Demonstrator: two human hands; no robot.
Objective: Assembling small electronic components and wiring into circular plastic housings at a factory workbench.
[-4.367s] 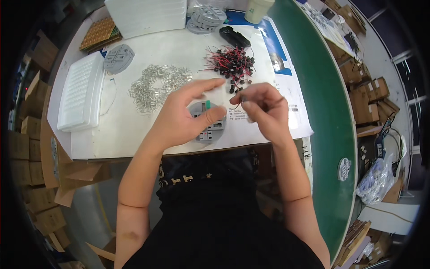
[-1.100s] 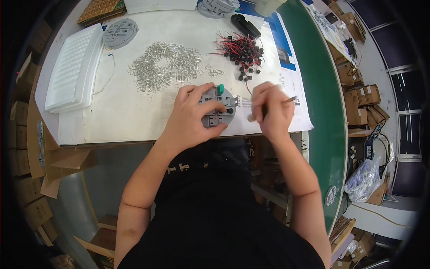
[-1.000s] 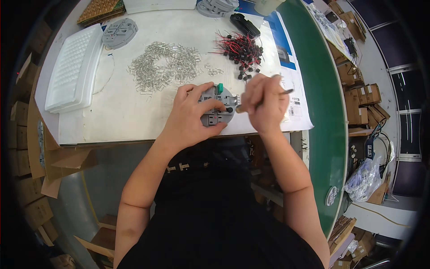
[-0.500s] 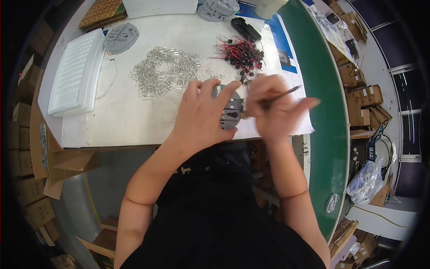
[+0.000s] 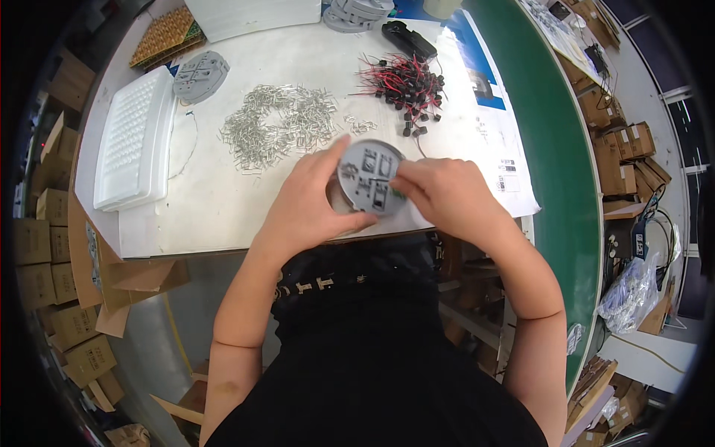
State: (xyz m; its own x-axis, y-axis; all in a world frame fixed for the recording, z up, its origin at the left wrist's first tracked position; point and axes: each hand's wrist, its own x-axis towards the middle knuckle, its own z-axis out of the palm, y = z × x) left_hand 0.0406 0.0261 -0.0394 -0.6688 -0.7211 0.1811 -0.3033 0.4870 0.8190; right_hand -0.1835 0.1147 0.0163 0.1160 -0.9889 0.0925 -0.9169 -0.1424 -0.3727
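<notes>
A grey round plastic disc (image 5: 365,165) with rectangular recesses on its face is held tilted over the near edge of the table, slightly blurred. My left hand (image 5: 302,205) grips its left side, fingers behind the far rim and thumb along the near rim. At the right rim, my right hand (image 5: 458,195) has its fingers closed and pinched on the disc's edge. Beyond the disc lies a pile of black parts with red wires (image 5: 406,86). A heap of small U-shaped metal pieces (image 5: 279,123) spreads to the left of that, with a few loose ones nearer the disc.
A white tray with rows of pockets (image 5: 134,141) stands at the left. Another grey disc (image 5: 201,77) lies beside it, with more stacked grey discs (image 5: 357,13) at the back. A black elongated device (image 5: 408,40) sits behind the wired parts. Printed sheets (image 5: 503,149) cover the right side.
The disc has been tilted and turned so a different face shows. My right hand has moved in to its right rim; the thin dark tool it held is no longer visible.
</notes>
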